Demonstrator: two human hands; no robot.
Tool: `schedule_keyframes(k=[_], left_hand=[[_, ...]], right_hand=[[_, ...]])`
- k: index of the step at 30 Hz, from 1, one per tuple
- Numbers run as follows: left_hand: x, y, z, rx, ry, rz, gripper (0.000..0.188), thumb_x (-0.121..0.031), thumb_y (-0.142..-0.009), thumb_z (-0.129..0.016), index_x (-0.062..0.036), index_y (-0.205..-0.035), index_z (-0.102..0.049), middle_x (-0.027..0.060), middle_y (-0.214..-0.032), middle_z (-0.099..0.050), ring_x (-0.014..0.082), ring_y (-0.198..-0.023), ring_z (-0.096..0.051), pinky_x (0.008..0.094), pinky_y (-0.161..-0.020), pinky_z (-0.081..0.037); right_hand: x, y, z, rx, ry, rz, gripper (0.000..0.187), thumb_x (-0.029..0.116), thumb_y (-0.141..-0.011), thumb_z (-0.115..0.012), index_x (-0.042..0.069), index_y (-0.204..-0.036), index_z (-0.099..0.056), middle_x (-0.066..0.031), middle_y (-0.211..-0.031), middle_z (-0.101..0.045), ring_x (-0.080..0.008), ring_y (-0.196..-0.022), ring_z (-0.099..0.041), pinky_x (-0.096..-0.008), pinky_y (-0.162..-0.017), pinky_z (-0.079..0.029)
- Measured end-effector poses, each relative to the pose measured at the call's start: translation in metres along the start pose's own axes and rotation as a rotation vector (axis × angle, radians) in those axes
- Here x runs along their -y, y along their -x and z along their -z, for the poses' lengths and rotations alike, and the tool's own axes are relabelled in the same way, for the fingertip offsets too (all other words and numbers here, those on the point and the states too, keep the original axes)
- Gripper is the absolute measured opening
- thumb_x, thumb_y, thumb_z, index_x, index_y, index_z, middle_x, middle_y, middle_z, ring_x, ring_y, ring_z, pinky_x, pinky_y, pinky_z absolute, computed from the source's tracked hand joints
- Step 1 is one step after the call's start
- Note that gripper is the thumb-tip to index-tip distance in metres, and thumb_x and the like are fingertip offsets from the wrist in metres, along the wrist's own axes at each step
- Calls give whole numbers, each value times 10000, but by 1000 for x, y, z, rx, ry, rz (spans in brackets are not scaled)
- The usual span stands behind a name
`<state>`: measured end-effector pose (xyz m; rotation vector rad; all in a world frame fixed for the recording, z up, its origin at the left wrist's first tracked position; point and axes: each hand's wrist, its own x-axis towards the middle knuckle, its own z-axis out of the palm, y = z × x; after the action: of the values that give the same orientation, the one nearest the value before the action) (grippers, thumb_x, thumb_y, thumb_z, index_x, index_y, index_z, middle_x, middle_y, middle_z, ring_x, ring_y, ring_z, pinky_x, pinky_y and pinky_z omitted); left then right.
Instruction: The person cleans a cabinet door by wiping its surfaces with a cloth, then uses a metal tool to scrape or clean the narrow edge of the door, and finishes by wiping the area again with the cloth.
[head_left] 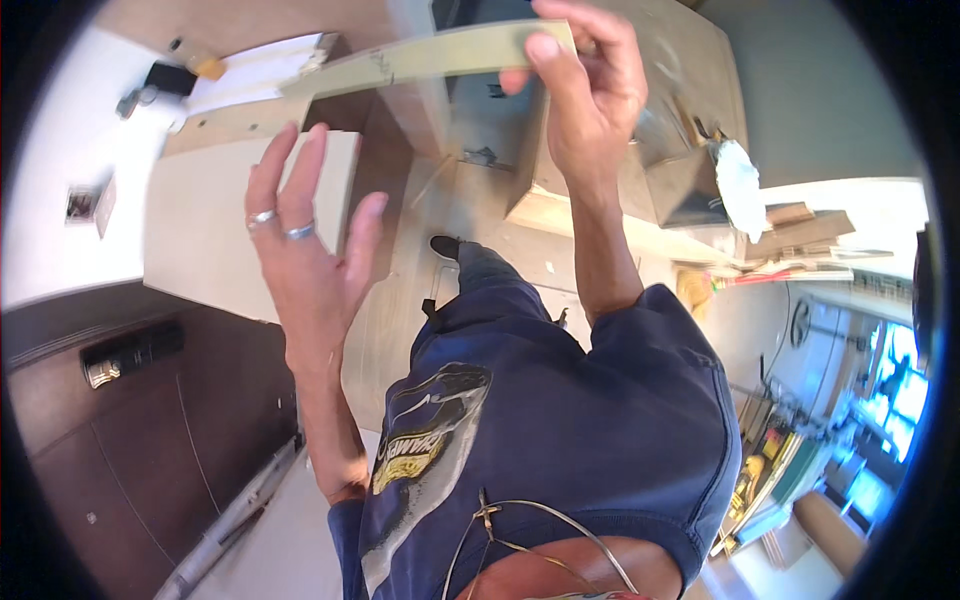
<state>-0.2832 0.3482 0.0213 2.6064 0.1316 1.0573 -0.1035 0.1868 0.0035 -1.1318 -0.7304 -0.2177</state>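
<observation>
My right hand [592,95] pinches one end of a long, thin, pale yellow-green strip [430,60] between thumb and fingers. The strip runs leftward in the air, with dark handwritten marks on its face; its far end is blurred against the things behind it. My left hand [310,235], with two rings on its fingers, is raised with fingers apart and holds nothing. It is in front of a pale cabinet-like box [215,220], below the strip and apart from it.
A small black object [172,78] lies at the far left beside a white sheet [260,75]. A wooden box or bench [545,205] stands ahead right, with a white plastic bag [740,190] and wood offcuts [810,232] farther right. Dark brown panels [140,440] rise at left.
</observation>
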Motion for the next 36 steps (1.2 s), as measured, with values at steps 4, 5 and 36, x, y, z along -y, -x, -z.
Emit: schedule_keyframes(k=[4, 5, 36], left_hand=[[-30, 24, -19, 249, 48, -171, 625, -150, -787, -821, -107, -1361, -577, 140, -1364, -549, 313, -1213, -561, 450, -1019, -458], [-33, 35, -31, 324, 103, -204, 675, -189, -760, -846, -133, -1372, -567, 123, -1368, -540, 310, -1196, -563, 452, -1011, -461], [-5, 213, -57, 295, 607, 1309, 487, -314, -1054, -566, 46, -1380, -526, 103, -1073, -662, 182, -947, -655, 326, -881, -528]], right_hand=[[59, 53, 50, -48, -207, -144, 174, 56, -960, -651, 24, -1132, -641, -78, -905, -692, -115, -644, -651, -243, -577, -523], [63, 67, 59, -79, -207, -239, 177, 64, -959, -657, 28, -1132, -642, -79, -905, -690, -115, -641, -651, -244, -571, -525], [-220, 107, -55, 222, -506, -1168, 447, 281, -892, -797, 15, -1206, -621, -45, -1022, -667, -119, -931, -657, -296, -813, -580]])
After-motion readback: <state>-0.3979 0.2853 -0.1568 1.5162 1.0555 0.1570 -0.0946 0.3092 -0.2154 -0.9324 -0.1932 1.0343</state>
